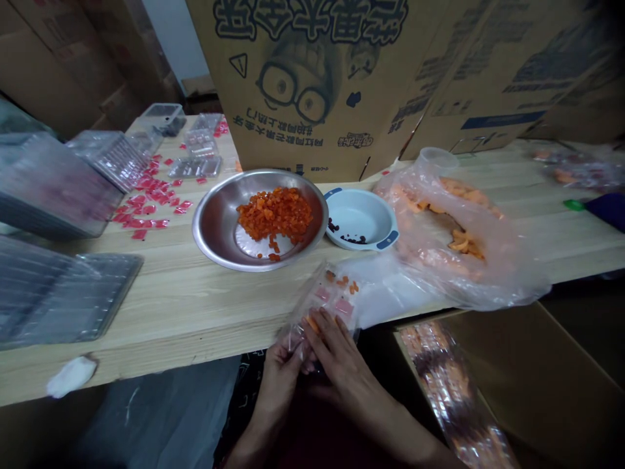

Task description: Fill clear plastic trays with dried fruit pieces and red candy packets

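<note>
Cardboard cartons (381, 104) stand behind our pale wooden desk (195, 306), and we have the clear pack (329, 291) at its near edge, partly overhanging. Our left hand (282, 365) pinches the pack's near left corner, thumb and fingers closed; our right hand (336, 342) lays nearly straight fingers across it, whether gripping beneath we cannot tell. We judge it light, its thin plastic slick and easily crumpled: better held by the side edges.

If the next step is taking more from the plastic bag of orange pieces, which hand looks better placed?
Probably the right hand: it is nearer the plastic bag, its fingers lying over the clear compartment tray. The left hand grips the tray's near end, so it could steady it.
</note>
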### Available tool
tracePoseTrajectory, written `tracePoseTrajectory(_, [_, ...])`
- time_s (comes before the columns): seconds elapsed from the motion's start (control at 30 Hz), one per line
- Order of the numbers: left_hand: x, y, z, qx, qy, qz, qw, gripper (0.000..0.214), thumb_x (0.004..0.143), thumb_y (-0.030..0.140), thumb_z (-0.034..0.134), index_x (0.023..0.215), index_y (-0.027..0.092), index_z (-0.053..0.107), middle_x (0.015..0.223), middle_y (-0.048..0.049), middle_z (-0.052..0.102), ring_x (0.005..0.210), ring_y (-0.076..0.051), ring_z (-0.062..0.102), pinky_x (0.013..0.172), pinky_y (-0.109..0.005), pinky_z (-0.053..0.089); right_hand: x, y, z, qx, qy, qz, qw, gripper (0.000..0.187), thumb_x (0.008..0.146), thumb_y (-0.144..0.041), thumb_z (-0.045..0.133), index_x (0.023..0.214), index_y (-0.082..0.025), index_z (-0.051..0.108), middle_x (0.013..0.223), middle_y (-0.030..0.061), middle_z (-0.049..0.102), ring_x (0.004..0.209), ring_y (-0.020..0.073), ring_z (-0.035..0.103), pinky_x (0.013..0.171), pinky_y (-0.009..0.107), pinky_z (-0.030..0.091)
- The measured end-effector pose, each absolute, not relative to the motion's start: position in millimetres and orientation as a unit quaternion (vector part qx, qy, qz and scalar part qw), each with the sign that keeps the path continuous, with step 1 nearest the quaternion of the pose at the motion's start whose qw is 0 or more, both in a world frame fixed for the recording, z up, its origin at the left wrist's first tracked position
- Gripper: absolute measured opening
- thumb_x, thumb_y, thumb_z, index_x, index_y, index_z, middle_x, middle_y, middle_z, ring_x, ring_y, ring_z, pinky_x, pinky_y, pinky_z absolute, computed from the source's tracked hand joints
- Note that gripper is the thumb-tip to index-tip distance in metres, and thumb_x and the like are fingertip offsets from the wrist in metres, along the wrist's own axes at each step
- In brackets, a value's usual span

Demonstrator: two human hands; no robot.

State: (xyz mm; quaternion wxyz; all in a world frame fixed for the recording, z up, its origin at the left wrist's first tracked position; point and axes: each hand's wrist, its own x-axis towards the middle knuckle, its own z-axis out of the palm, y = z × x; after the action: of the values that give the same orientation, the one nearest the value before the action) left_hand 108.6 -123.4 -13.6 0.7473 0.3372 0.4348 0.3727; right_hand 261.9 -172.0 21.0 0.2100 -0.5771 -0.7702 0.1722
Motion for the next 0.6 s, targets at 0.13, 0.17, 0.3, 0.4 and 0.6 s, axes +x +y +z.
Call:
tracePoseTrajectory(0.13, [113,-113,11,0.409,0.389,0.385,0.73,0.035,0.089,0.051,0.075,0.081,0.017,0.076,0.068,-0.0021,0.067,0.063,-0.014,0.055,0.064,-0.025,0.044,277,-162,39,-0.563,-0.776,0.131,0.253,0.081,0.093,0.001,0.045,0.166,-0.029,0.031,0.162,0.0122,0.046,0.151,0.0299,0.042,0.122,0.062,0.039])
tracePoseTrajectory(0.17, [115,-110,20,0.423,0.376,0.392,0.725,0.033,0.092,0.05,0.072,0.087,0.018,0.078,0.074,-0.0031,0.069,0.068,-0.015,0.058,0.069,-0.026,0.047,284,-158,50,-0.562,-0.765,0.141,0.279,0.076,0.094,0.0,0.043,0.163,-0.029,0.038,0.16,0.0103,0.05,0.149,0.0286,0.047,0.122,0.06,0.041])
tracePoseTrajectory(0.3, [123,-94,48,0.478,0.345,0.414,0.693,0.031,0.094,0.046,0.07,0.112,0.022,0.078,0.103,-0.0079,0.077,0.09,-0.021,0.067,0.086,-0.031,0.052,319,-139,99,-0.603,-0.655,0.231,0.394,0.048,0.102,-0.018,0.05,0.146,-0.031,0.062,0.151,0.0037,0.06,0.141,0.0281,0.056,0.122,0.057,0.042])
tracePoseTrajectory(0.4, [137,-84,56,0.535,0.333,0.422,0.651,0.027,0.096,0.04,0.068,0.114,0.023,0.077,0.108,-0.0092,0.078,0.1,-0.024,0.07,0.092,-0.035,0.052,352,-130,124,-0.644,-0.531,0.244,0.494,0.036,0.101,-0.038,0.063,0.135,-0.029,0.072,0.141,0.0043,0.068,0.134,0.0294,0.062,0.121,0.055,0.043])
tracePoseTrajectory(0.6, [180,-87,59,0.731,0.247,0.439,0.461,0.041,0.101,0.024,0.056,0.141,0.027,0.065,0.147,-0.0092,0.064,0.133,-0.029,0.06,0.112,-0.044,0.045,401,-149,131,-0.649,-0.362,0.306,0.595,0.051,0.083,-0.053,0.082,0.124,-0.025,0.076,0.124,0.0103,0.077,0.112,0.0305,0.074,0.095,0.044,0.063])
